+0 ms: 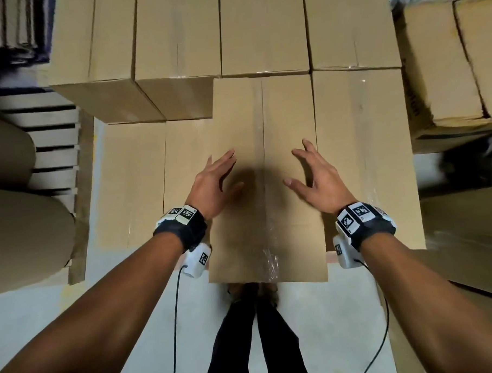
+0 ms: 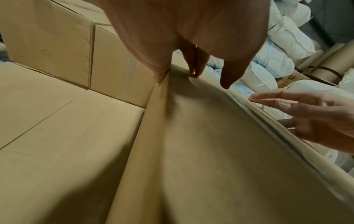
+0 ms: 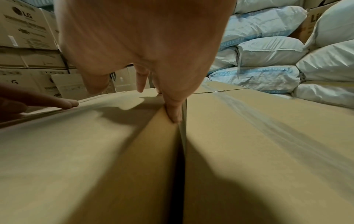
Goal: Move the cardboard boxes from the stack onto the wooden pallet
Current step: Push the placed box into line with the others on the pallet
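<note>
Brown cardboard box (image 1: 264, 180), taped along its top seam, lies on the lower layer of plain cardboard boxes (image 1: 134, 182), its near end overhanging. Left hand (image 1: 214, 182) and right hand (image 1: 316, 180) hover spread and released above it, probably just after setting it flush.

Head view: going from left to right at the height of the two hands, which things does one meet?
Brown paper roll → wooden pallet → lower cardboard box → left hand → taped seam of the top box → right hand → neighbouring box.
</note>
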A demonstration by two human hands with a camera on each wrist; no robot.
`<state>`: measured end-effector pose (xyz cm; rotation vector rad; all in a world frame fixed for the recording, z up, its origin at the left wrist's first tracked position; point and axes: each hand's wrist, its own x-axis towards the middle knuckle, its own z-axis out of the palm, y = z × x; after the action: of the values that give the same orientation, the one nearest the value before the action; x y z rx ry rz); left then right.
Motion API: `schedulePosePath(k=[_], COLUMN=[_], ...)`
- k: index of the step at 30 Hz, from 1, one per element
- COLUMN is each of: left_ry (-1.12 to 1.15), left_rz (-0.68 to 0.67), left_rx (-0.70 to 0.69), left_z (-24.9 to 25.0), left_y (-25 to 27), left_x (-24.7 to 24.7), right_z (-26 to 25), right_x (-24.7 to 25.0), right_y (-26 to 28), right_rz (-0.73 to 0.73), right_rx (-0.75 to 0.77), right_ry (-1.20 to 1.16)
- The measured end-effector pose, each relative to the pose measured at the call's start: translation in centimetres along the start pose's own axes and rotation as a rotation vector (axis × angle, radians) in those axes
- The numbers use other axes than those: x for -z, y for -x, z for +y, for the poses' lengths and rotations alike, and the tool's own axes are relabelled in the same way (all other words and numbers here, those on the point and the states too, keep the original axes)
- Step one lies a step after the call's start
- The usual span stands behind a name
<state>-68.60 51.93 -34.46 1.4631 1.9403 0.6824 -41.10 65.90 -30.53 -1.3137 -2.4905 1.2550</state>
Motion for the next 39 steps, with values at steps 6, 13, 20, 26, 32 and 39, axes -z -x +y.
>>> schedulePosePath(k=[6,13,20,26,32,39], left_ry=[0.010,-0.052,0.013,0.042,-0.022,-0.063], left_rz=[-0.043,-0.223,-0.237,-0.280,-0.356,-0.347], left_rx=[0.096,0.171,0.284,0.281,0.214,0.153], left_z=[-1.5,-2.1,-0.1,0.3,-0.9,-1.1], left_y=[-2.2,-1.2,6.8,12.6,11.4,9.6], left_x=[-2.0,-2.4,-4.5,-7.1,-6.9,-6.0], right_z=[2.1,3.8,3.6,5.9,6.9,6.9], right_x=[-0.5,-1.9,-5.7,-7.8,-7.9,-7.7], right_y=[-2.2,-1.0,7.8,12.8,12.9,12.9], right_rz=[-0.012,-0.030,-0.098,-0.234,-0.199,-0.174], right_rx=[0.007,0.045,-0.176,-0.231,-0.166,-0.140], right_ry=[0.019,0.091,0.349,0.479,0.498,0.519])
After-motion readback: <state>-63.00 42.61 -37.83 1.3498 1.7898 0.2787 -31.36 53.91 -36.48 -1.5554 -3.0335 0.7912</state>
